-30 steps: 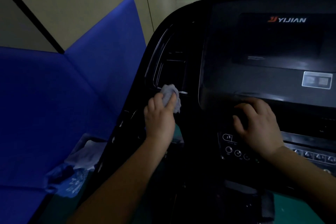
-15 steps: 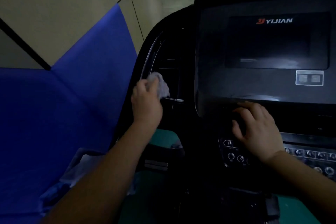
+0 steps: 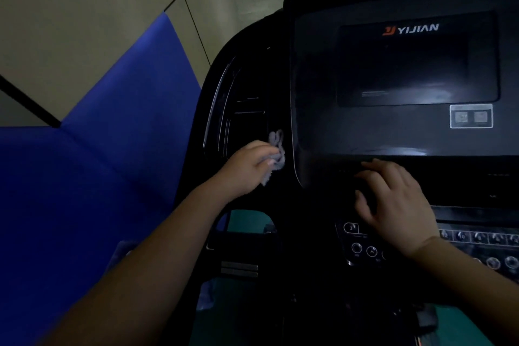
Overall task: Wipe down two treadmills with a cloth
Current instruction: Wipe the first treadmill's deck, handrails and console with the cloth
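A: Obs. 1, hands. Left hand [image 3: 250, 167] is clenched round the cloth [image 3: 276, 153], which is bunched in the fingers and pressed to the dark left flank of the console [image 3: 323, 126], just beside the screen's left edge. Right hand [image 3: 393, 205] lies flat with fingers spread and relaxed, grasping nothing, on the ledge under the screen [image 3: 415, 64].

B: Reason for the split?

A: My reading: the right hand serves as a brace, steadying the body during the reach to the far side. It sits above the buttons [image 3: 362, 250], apparently clear of most, though the palm hides some. The bunched grip gives a small firm pad, suited to the narrow slats and recess there.

B: Cloth orientation?

A: Wadded, so no clean shape. The visible lump runs roughly up and down, one lobe poking above the fingers towards the slats, a tail hanging below the palm. Its long axis lies about parallel to the screen's edge. Wiping face is turned into the console; contact itself is too dark to confirm.

B: Surroundings?

A: Blue mat [image 3: 84, 177] at left, green floor [image 3: 247, 220] through the gap below. Only one treadmill is in view, so a second apparently remains.
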The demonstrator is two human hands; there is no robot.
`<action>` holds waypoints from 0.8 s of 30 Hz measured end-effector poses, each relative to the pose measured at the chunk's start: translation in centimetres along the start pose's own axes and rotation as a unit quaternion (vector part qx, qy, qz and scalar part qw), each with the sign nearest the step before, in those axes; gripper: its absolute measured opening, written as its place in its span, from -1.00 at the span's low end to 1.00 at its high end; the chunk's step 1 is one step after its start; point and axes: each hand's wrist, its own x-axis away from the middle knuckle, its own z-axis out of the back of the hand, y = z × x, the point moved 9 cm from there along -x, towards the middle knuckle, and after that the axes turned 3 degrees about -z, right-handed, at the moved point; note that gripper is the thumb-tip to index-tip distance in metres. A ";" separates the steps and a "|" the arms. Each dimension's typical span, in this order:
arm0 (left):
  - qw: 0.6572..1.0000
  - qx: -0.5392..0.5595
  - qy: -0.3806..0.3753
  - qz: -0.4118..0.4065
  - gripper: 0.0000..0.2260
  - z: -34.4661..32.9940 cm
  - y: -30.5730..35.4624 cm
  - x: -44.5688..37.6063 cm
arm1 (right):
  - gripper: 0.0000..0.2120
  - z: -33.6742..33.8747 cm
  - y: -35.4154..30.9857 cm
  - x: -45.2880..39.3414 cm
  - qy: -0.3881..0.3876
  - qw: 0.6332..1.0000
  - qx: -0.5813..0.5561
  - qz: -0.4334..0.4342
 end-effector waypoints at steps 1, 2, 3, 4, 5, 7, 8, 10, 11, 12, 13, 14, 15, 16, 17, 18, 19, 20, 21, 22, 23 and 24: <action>1.000 -0.017 -0.012 0.002 -0.73 -0.5 0.3 -0.1 | -0.68 0.0 0.0 0.0 0.001 1.000 0.000 0.000; 0.999 -0.048 -0.015 -0.003 -0.73 -0.7 0.5 -0.3 | -0.68 -0.1 0.0 0.0 0.002 1.000 0.000 0.002; 0.996 -0.085 -0.025 -0.009 -0.72 -0.8 0.5 -0.2 | -0.69 -0.1 0.0 0.0 0.002 1.000 0.000 0.005; 0.992 -0.122 -0.039 -0.018 -0.72 -0.7 0.5 -0.1 | -0.69 -0.1 0.0 0.0 0.001 1.000 0.000 0.006; 0.986 -0.154 -0.061 -0.013 -0.72 -0.3 0.0 0.1 | -0.69 -0.1 0.0 -0.1 -0.001 1.000 0.000 0.006; 0.971 -0.214 -0.101 0.027 -0.71 1.3 -1.9 0.4 | -0.69 -0.1 0.1 0.0 -0.005 1.000 0.001 0.003; 0.962 -0.247 -0.110 0.047 -0.70 2.3 -2.7 0.5 | -0.69 -0.2 0.1 0.0 -0.007 1.000 0.002 0.002; 0.950 -0.288 -0.107 0.062 -0.67 3.2 -3.4 0.5 | -0.69 -0.3 0.2 0.0 -0.009 1.000 0.003 0.001; 0.953 -0.278 -0.104 0.057 -0.66 2.9 -2.9 0.4 | -0.69 -0.3 0.3 0.0 -0.010 1.000 0.004 0.001; 0.959 -0.260 -0.102 0.044 -0.66 2.1 -2.0 0.3 | -0.68 -0.3 0.3 0.0 -0.013 1.000 0.004 0.000; 0.963 -0.248 -0.098 0.029 -0.66 1.0 -1.2 0.3 | -0.68 -0.4 0.3 0.0 -0.015 1.000 0.003 0.000; 0.964 -0.249 -0.088 0.017 -0.65 0.1 -0.5 0.2 | -0.68 -0.4 0.3 0.0 -0.016 1.000 0.003 -0.001; 0.963 -0.258 -0.077 0.012 -0.64 -0.5 -0.1 0.2 | -0.68 -0.4 0.3 0.0 -0.016 1.000 0.002 -0.002; 0.961 -0.269 -0.064 0.006 -0.64 -0.6 0.1 0.3 | -0.68 -0.4 0.3 0.0 -0.015 1.000 0.002 -0.002; 0.959 -0.279 -0.057 0.001 -0.63 -0.4 0.1 0.5 | -0.68 -0.4 0.3 0.0 -0.014 1.000 0.001 -0.001; 0.957 -0.285 -0.057 -0.004 -0.63 0.0 -0.1 0.8 | -0.68 -0.4 0.3 0.0 -0.014 1.000 0.000 0.000; 0.955 -0.290 -0.063 -0.002 -0.63 0.6 -0.5 1.0 | -0.68 -0.4 0.3 0.0 -0.013 1.000 0.000 0.001; 0.951 -0.300 -0.078 0.009 -0.62 1.2 -1.1 1.0 | -0.68 -0.4 0.3 0.0 -0.013 1.000 -0.001 0.002; 0.943 -0.316 -0.098 0.029 -0.60 1.9 -1.8 1.0 | -0.69 -0.4 0.3 0.0 -0.014 1.000 -0.001 0.002; 0.934 -0.334 -0.119 0.053 -0.58 2.5 -2.5 0.8 | -0.69 -0.4 0.4 0.0 -0.014 1.000 -0.002 0.002; 0.922 -0.356 -0.135 0.071 -0.57 2.9 -3.2 0.6 | -0.69 -0.4 0.4 0.1 -0.014 1.000 -0.002 0.001; 0.911 -0.379 -0.144 0.081 -0.55 3.1 -3.5 0.5 | -0.69 -0.3 0.4 0.1 -0.012 1.000 -0.003 0.000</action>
